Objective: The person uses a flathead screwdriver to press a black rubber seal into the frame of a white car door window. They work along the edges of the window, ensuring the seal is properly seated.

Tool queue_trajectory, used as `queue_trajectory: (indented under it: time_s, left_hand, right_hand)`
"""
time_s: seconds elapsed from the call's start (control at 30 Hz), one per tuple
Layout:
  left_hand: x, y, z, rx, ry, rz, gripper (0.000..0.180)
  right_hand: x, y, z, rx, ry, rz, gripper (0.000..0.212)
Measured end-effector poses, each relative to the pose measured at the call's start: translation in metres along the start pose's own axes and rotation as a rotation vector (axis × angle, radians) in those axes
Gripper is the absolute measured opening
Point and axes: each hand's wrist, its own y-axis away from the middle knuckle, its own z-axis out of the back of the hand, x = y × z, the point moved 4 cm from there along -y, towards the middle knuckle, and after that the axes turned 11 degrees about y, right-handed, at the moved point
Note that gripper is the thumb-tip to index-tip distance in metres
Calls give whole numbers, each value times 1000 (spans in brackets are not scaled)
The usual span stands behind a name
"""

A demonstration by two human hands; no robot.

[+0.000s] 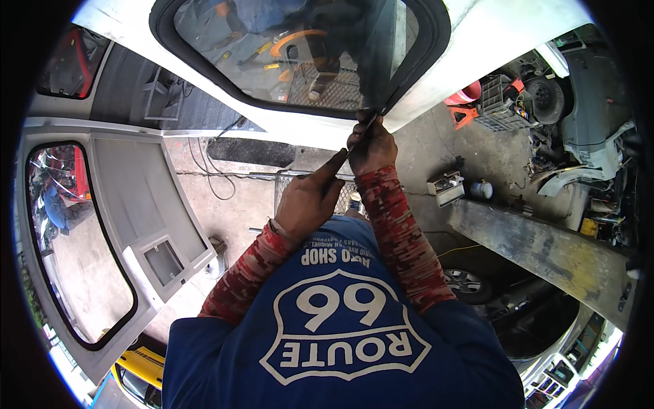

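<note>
A thin dark strip or rod (360,138) runs down from the lower edge of a window's black rubber seal (300,109). My right hand (377,148) is closed around it just below the seal. At its lower end are the fingertips of my left hand (304,203), index finger stretched along it and thumb close by, in what looks like a pinch. Whether it is a tool or a loose piece of trim I cannot make out. The window glass (272,58) is set in a white vehicle panel (470,34) and reflects the floor and tools.
To the left stands a grey vehicle door (129,177) that has its own window. At right are a black crate (501,102), a tire (546,99), a red bucket (465,94) and a long worn board (538,249). A cable (214,180) lies on the floor.
</note>
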Motion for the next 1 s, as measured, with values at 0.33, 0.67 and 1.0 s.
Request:
queue_trajectory:
  time_s: [0.33,0.67,1.0]
  left_hand:
    - [-7,7,-3,77,77,124,59]
    - [-11,8,-22,24,164,219,59]
    - [-12,6,-38,-74,163,93,57]
  right_hand:
    - [-3,-9,7,202,-208,-99,20]
    - [9,6,-1,16,1,-119,19]
    - [15,8,-2,94,104,-70,27]
